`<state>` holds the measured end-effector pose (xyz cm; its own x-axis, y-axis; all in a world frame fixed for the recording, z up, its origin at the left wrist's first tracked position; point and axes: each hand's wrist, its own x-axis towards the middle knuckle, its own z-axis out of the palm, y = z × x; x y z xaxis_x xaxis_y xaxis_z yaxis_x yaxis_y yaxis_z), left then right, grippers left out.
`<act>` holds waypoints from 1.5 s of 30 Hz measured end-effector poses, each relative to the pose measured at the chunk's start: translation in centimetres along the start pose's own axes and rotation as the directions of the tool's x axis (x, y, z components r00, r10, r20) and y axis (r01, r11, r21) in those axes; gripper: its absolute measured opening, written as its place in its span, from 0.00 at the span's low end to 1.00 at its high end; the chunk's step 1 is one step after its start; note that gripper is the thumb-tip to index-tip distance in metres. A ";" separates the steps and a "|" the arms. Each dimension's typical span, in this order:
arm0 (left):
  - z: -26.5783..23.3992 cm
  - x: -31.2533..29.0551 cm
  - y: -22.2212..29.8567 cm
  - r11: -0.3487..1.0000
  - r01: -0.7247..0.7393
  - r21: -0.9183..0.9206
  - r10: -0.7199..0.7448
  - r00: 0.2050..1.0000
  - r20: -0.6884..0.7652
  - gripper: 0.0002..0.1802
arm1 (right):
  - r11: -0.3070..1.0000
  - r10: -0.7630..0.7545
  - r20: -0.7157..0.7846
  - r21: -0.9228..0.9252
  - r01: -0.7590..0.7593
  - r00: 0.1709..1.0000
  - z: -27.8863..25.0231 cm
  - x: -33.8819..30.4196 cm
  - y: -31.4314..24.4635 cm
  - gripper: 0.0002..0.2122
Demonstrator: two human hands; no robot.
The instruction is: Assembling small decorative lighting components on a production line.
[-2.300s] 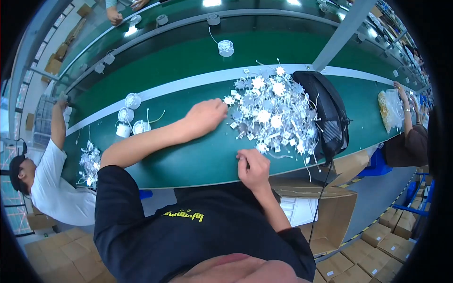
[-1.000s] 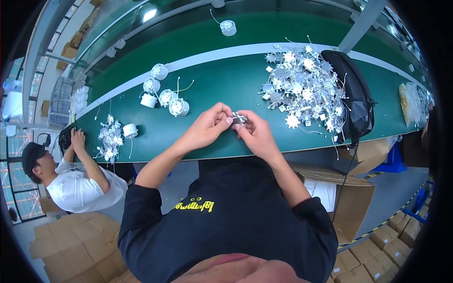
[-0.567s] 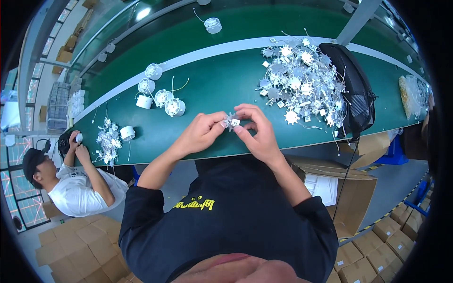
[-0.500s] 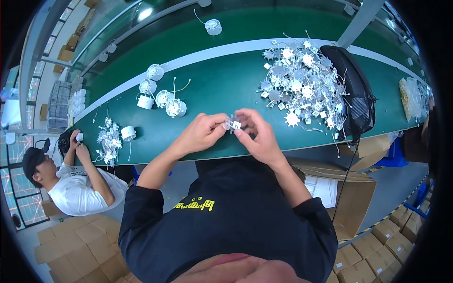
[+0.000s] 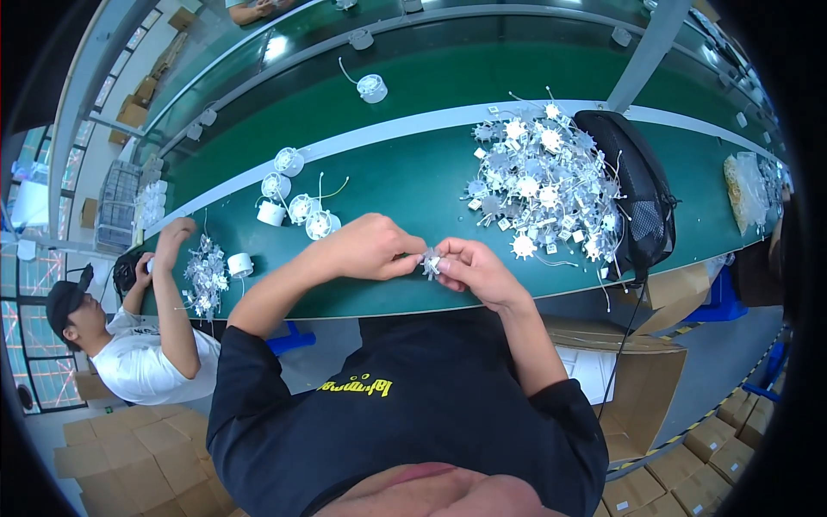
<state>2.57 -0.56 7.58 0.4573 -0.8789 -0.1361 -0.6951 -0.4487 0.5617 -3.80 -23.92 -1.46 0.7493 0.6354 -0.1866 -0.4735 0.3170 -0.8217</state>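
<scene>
In the head view, the left hand (image 5: 366, 248) and the right hand (image 5: 469, 269) meet above the green table (image 5: 388, 181). Their fingers pinch together one small white star-shaped part (image 5: 430, 261), near a big pile of similar parts (image 5: 543, 185).

I see both hands meeting over the near edge of the workbench (image 5: 405, 181), left hand (image 5: 366, 248) and right hand (image 5: 472, 269) pinching a small finned part (image 5: 430, 261) between them. A heap of finned parts (image 5: 543, 185) lies beyond to the right, a mesh bag (image 5: 636, 185) just right of it. Round lamp housings (image 5: 297, 202) sit left; a co-worker (image 5: 129, 345) sits far left.
</scene>
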 end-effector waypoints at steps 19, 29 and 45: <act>-5.0 5.6 -12.7 0.887 0.379 0.264 -0.234 0.862 -0.450 0.25 | 0.795 -0.597 -0.482 -0.247 0.554 0.641 0.3 0.0 3.4 0.07; 4.0 1.1 -0.9 0.994 -0.063 0.084 0.085 0.950 -0.300 0.27 | 0.733 -0.679 -0.447 -0.455 0.506 0.582 0.8 2.9 1.1 0.07; 9.3 -1.2 -2.3 0.951 0.075 -0.299 -0.224 0.834 -0.504 0.11 | 0.697 -0.577 -0.457 -0.707 0.117 0.677 1.9 3.4 1.6 0.06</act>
<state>-1.51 0.00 -1.10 0.8167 -0.5510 0.1715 -0.4612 -0.4445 0.7679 -2.92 -19.95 -2.40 0.9920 -0.0746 0.1016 0.0847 -0.2027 -0.9756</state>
